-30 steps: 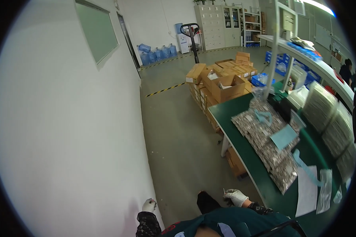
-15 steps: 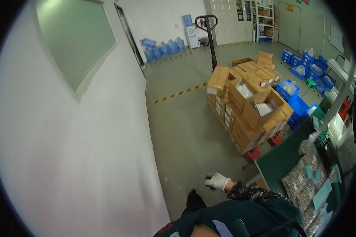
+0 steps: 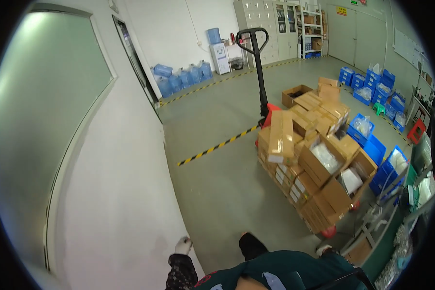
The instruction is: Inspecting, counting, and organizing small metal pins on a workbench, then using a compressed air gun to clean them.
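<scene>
My left hand (image 3: 183,245), in a white glove with darker fingertips, hangs low beside the white wall (image 3: 125,193). Its fingers are curled in and nothing shows in them. At my right hip a small pale patch, which looks like part of my right hand (image 3: 324,250), peeks out past the dark green clothing; its fingers cannot be made out. Ahead on the right, a loaded pallet of brown cardboard boxes (image 3: 281,133) sits on a red pallet jack with a black upright handle (image 3: 259,72). Two open boxes near me hold white, plastic-wrapped contents.
Yellow-black tape (image 3: 217,146) crosses the grey floor. Blue water bottles (image 3: 183,79) and a dispenser (image 3: 220,58) line the far wall. Blue crates (image 3: 372,79), a green stool (image 3: 379,109) and a red stool (image 3: 416,131) stand right. A green-topped workbench (image 3: 396,241) edges the near right.
The view has moved forward, bringing the boxes and pallet jack nearer. My left hand has come into view by the wall; my right hand has gone back from the front to my hip.
</scene>
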A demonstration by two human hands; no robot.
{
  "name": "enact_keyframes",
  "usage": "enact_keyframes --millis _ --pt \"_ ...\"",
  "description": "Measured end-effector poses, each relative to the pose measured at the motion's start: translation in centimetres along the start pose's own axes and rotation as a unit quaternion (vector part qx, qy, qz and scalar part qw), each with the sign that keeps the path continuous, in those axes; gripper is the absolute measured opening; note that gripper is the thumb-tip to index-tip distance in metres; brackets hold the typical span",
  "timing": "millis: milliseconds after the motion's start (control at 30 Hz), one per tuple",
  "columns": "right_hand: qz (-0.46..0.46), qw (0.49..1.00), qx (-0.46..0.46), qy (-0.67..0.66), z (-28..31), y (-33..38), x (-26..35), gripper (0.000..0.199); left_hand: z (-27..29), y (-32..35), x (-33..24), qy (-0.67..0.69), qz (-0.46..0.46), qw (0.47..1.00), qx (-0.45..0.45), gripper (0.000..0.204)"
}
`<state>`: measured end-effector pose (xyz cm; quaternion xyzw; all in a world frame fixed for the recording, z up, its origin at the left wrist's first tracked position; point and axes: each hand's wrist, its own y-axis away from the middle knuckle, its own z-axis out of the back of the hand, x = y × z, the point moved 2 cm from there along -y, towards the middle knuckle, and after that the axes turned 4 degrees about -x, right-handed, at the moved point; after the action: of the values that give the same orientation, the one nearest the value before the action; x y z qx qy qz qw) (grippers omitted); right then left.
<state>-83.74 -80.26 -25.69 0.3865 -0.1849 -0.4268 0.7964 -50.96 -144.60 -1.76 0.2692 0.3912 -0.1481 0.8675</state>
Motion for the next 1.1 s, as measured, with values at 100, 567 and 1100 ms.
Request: enact_keyframes --millis 100,567,1100 --pt "0.107 0.987 -0.093 0.075 5.6 -1.6 5.4 0.023 -2.4 -5.2 2.7 -0.071 0.05 0.993 0.085 0.036" --pt "0.129 0.944 -0.17 -0.253 65.4 -14.6 37.8 0.028 4.9 -35.8 -10.7 -0.053 0.12 0.991 0.011 0.043" --pt "-0.059 0.775 -0.138 -0.613 77.6 -24.7 35.1 0.023 -4.7 -79.8 -50.4 -0.226 -0.097 0.948 0.2 0.051"
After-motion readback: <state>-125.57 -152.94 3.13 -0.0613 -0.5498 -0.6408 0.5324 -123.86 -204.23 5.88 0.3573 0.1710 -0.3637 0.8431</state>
